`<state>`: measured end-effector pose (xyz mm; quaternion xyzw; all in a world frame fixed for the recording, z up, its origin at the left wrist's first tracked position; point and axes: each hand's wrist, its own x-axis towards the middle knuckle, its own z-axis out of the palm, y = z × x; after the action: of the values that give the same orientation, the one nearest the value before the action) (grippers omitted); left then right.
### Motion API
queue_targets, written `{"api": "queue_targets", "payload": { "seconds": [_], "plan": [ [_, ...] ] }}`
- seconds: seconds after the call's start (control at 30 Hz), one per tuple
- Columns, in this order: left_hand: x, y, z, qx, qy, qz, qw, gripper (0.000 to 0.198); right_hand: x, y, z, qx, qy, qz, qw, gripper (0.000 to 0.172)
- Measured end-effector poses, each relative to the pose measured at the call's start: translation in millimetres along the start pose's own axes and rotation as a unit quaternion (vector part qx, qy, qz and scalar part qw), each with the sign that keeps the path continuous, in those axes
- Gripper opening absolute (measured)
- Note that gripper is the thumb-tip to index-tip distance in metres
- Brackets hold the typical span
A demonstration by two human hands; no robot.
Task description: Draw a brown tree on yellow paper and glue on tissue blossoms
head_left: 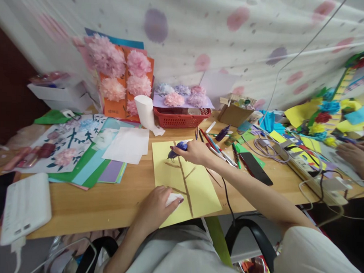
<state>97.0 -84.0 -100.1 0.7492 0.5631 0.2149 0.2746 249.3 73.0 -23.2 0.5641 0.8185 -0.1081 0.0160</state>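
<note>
A yellow sheet of paper lies before me, with brown branch lines painted on it. My right hand reaches over its upper part, fingers wrapped round a small blue-purple squeeze bottle. The bottle's dark tip points down and left, close to the paper near a branch end; whether it touches I cannot tell. Near the sheet's lower left edge rests my left hand, closed on a crumpled white tissue.
Behind the sheet stand a red basket and a paper roll. Coloured papers lie left, with a white power bank. Pens, a phone and a power strip lie right. Another person's hand shows far right.
</note>
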Motion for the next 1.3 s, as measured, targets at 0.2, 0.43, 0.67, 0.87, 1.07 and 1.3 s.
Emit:
{"api": "queue_targets", "payload": {
  "seconds": [0.2,0.43,0.67,0.87,1.07,1.3],
  "plan": [
    [0,1,-1.6,0.001,-0.001,0.001,1.000,0.032,6,-4,2,-0.030,0.012,0.006,0.999,0.087],
    [0,0,-0.7,0.002,0.005,0.002,1.000,0.032,9,-7,2,-0.014,0.015,-0.012,1.000,0.087],
    [-1,0,-1.1,-0.012,0.010,0.003,1.000,0.033,10,-10,1,0.004,0.028,-0.027,0.999,0.084],
    [-1,-1,-1.1,-0.014,0.011,0.005,1.000,0.032,6,-10,-4,0.002,0.003,-0.016,1.000,0.082],
    [0,-1,-1.0,-0.011,0.010,0.012,1.000,0.032,-3,-5,-12,0.011,-0.002,-0.011,1.000,0.078],
    [-1,0,-1.5,-0.010,0.015,0.007,1.000,0.033,-6,-7,-8,-0.011,0.001,-0.002,1.000,0.081]
  ]
}}
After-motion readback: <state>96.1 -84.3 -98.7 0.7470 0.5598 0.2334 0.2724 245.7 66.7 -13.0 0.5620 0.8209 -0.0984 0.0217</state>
